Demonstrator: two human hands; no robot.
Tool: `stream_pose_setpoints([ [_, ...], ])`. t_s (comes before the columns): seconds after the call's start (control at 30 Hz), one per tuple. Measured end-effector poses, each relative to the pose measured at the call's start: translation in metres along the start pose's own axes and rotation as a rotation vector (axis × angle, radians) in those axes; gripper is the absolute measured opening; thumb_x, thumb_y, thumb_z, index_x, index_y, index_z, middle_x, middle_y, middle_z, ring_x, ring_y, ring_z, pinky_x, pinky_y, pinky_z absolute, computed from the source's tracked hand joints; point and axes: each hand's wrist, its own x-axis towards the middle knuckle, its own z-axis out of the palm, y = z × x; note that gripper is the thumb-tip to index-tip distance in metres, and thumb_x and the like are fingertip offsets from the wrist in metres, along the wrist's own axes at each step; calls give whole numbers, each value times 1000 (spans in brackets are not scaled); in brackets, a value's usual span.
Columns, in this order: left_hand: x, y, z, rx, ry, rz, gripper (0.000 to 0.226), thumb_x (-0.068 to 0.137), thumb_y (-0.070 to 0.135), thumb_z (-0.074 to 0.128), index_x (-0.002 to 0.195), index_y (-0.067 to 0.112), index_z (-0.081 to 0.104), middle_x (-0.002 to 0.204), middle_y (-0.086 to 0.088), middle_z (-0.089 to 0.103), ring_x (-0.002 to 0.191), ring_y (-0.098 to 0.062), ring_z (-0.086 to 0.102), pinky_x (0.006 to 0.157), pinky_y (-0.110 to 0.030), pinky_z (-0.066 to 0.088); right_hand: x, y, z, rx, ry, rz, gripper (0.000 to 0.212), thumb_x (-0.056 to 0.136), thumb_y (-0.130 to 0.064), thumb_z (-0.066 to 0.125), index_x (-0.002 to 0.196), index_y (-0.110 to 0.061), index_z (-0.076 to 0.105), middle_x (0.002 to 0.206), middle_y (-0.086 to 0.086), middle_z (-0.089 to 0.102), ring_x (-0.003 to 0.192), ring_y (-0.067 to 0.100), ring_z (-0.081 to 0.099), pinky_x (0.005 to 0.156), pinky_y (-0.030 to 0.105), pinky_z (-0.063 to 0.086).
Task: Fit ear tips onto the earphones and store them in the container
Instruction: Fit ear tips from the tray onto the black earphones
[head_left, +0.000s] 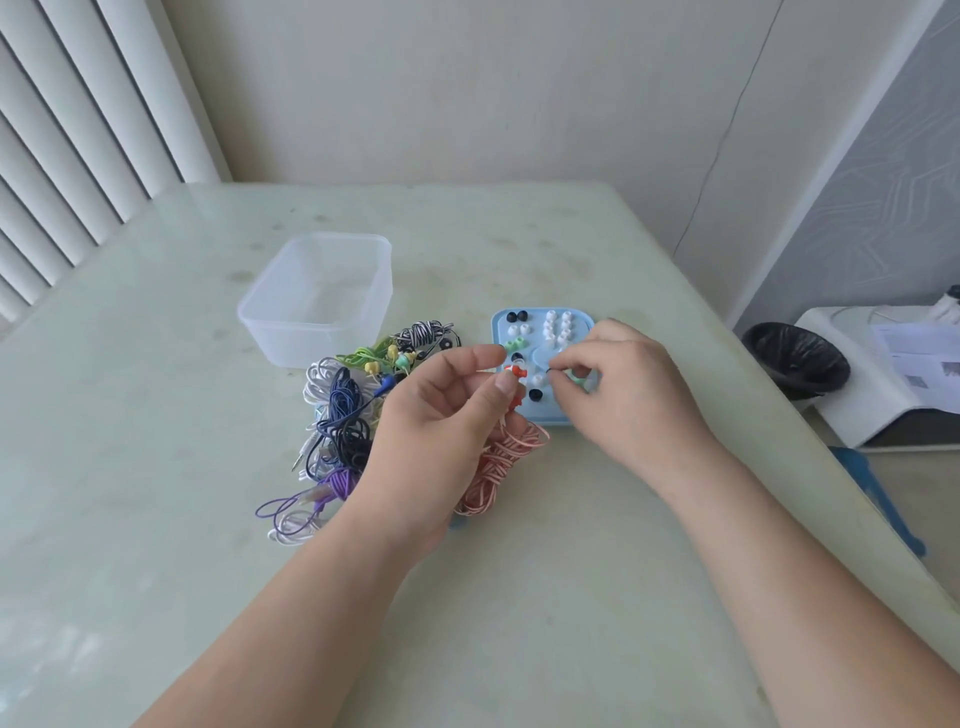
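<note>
Pale green table (519, 597), near half bare, right edge running diagonally past a black bin (795, 358) on the floor. Clear container (311, 332): upper left of centre, open-topped, well clear of both hands. Tangle of earphones (345, 415): between the container and the left hand (441, 415). The left hand pinches an orange earbud (517, 372), with its pink cable (501, 462) coiled beneath. Blue tray (497, 325) of ear tips: just right of the earbud. The right hand (628, 389) hovers over the tray, fingertips pinching a small greenish ear tip (578, 382) close beside the earbud.

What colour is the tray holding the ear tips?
The tray is light blue; the head view shows it best.
</note>
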Motion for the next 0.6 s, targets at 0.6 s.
stream_pose_setpoints([
  [0.6,1,-3,-1,32,22,35,9,99,10,67,104,8,75,94,-16,78,82,-28,75,70,-31,60,-3,-17,-5,1114,-229,185,18,85,12,68,96,-1,75,79,16,72,71,25,66,69,32,57],
])
